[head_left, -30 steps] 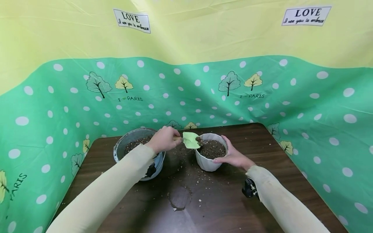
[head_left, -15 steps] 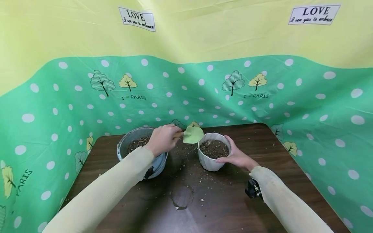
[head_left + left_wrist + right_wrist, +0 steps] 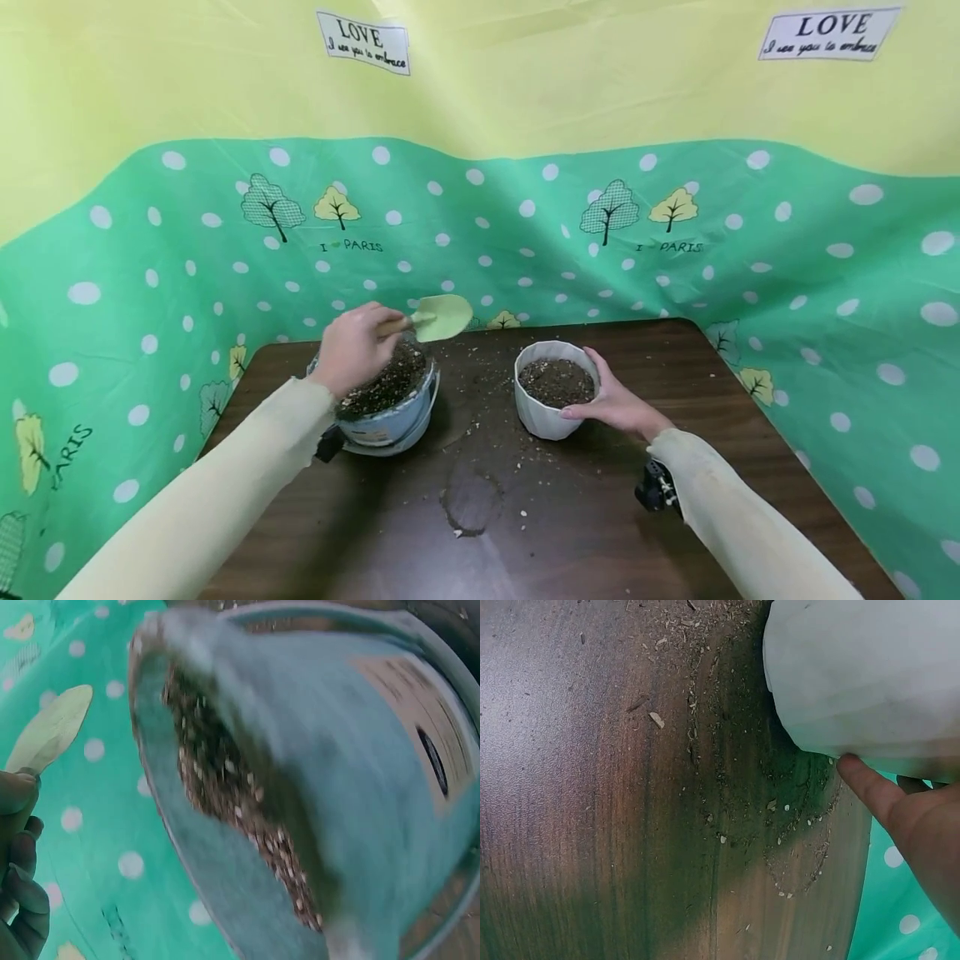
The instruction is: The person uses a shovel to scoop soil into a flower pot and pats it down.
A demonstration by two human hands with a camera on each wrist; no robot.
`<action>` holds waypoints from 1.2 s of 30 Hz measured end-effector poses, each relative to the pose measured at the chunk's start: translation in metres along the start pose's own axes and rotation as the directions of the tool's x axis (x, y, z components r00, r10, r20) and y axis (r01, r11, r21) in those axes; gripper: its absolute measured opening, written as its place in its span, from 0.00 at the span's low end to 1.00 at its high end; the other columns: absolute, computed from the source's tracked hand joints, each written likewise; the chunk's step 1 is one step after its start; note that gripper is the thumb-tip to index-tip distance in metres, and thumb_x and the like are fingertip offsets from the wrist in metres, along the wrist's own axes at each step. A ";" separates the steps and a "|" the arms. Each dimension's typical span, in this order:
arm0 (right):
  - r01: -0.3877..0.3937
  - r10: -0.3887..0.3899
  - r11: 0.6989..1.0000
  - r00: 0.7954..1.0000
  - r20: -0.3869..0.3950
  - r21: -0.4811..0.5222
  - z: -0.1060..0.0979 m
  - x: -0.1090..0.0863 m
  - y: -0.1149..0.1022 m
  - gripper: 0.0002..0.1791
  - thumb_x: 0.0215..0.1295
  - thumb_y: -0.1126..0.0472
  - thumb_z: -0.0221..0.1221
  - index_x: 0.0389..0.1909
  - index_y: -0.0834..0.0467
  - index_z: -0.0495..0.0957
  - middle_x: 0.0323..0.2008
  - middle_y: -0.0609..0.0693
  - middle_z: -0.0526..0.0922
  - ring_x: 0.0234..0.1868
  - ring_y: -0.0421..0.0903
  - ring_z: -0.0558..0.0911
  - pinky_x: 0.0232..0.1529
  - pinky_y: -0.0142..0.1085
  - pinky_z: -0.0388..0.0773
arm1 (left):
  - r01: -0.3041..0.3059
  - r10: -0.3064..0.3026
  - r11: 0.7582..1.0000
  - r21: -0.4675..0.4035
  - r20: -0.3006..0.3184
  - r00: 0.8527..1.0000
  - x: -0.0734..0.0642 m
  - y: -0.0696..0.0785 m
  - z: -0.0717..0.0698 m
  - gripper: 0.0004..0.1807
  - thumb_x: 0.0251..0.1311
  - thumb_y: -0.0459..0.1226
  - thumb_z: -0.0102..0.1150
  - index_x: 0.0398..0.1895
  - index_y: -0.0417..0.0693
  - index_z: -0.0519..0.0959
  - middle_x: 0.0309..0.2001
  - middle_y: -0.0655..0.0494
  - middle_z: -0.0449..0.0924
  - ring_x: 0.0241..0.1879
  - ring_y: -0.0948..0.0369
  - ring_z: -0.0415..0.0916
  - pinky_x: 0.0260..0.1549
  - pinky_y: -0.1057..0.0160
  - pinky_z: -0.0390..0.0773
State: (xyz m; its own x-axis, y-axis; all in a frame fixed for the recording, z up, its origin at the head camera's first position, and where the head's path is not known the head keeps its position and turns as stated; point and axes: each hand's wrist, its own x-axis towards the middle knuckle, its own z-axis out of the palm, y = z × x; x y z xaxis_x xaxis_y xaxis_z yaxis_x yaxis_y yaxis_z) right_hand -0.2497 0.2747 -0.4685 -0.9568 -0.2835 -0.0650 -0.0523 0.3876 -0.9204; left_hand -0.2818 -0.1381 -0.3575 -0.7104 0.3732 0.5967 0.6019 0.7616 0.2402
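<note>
My left hand (image 3: 356, 348) grips the handle of a small pale-green garden trowel (image 3: 444, 318) above a grey-blue bucket (image 3: 384, 431). Dark soil mix (image 3: 393, 387) fills part of the bucket, and its near side is partly covered by my hand and sleeve. In the left wrist view, the trowel (image 3: 56, 731) stands off beside the bucket's rim, with no soil seen on its blade. My right hand (image 3: 622, 407) holds the right side of a faceted white flowerpot (image 3: 543, 419), fingers behind and thumb in front. Soil (image 3: 557, 383) lies inside the pot.
The dark wooden table (image 3: 600, 525) carries scattered crumbs of soil and a faint ring of dirt (image 3: 471, 504) in front of the pots. Behind and at both sides hangs a green and yellow printed curtain (image 3: 480, 208).
The trowel has come away from the white flowerpot, leftward and up, to above the bucket. The right hand still holds the flowerpot in place, and the head view has shifted slightly.
</note>
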 end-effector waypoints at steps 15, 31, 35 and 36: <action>0.021 -0.021 1.000 1.000 -0.002 -0.011 0.007 -0.001 0.007 0.68 0.53 0.59 0.74 0.78 0.57 0.29 0.73 0.69 0.41 0.71 0.69 0.50 0.66 0.62 0.51 | 0.123 -0.125 0.991 0.042 0.050 0.991 -0.044 -0.064 -0.050 0.10 0.52 0.32 0.69 0.39 0.41 0.87 0.35 0.46 0.86 0.31 0.48 0.82 0.30 0.45 0.80; 0.019 -0.019 1.000 1.000 0.006 -0.022 0.003 0.007 0.000 0.68 0.53 0.59 0.74 0.78 0.57 0.28 0.73 0.71 0.39 0.71 0.70 0.49 0.66 0.63 0.50 | 0.130 -0.133 0.991 0.030 0.302 0.944 -0.050 -0.077 -0.082 0.09 0.50 0.29 0.69 0.34 0.50 0.88 0.30 0.58 0.84 0.21 0.64 0.74 0.18 0.60 0.73; 0.025 -0.025 1.000 1.000 0.009 -0.004 0.003 0.008 0.001 0.68 0.53 0.60 0.74 0.77 0.58 0.28 0.73 0.71 0.40 0.71 0.70 0.49 0.67 0.63 0.50 | 0.102 -0.121 0.992 0.077 0.322 0.939 -0.048 -0.075 -0.086 0.11 0.48 0.27 0.69 0.33 0.52 0.88 0.31 0.58 0.84 0.24 0.61 0.76 0.19 0.58 0.74; 0.024 -0.024 1.000 1.000 0.011 -0.002 0.003 0.008 0.001 0.68 0.53 0.60 0.74 0.77 0.58 0.28 0.73 0.71 0.40 0.71 0.70 0.49 0.67 0.63 0.50 | 0.082 -0.107 0.993 0.090 0.320 0.941 -0.048 -0.075 -0.087 0.12 0.47 0.27 0.68 0.33 0.52 0.88 0.31 0.59 0.84 0.25 0.60 0.77 0.20 0.57 0.75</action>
State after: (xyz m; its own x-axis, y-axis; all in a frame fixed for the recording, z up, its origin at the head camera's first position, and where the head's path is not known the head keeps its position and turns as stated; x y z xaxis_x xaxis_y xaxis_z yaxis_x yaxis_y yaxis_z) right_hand -0.2570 0.2703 -0.4711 -0.9521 -0.3023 -0.0468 -0.0761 0.3824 -0.9209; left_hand -0.2614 -0.2592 -0.3375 -0.8498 0.4393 0.2913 0.5061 0.8343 0.2185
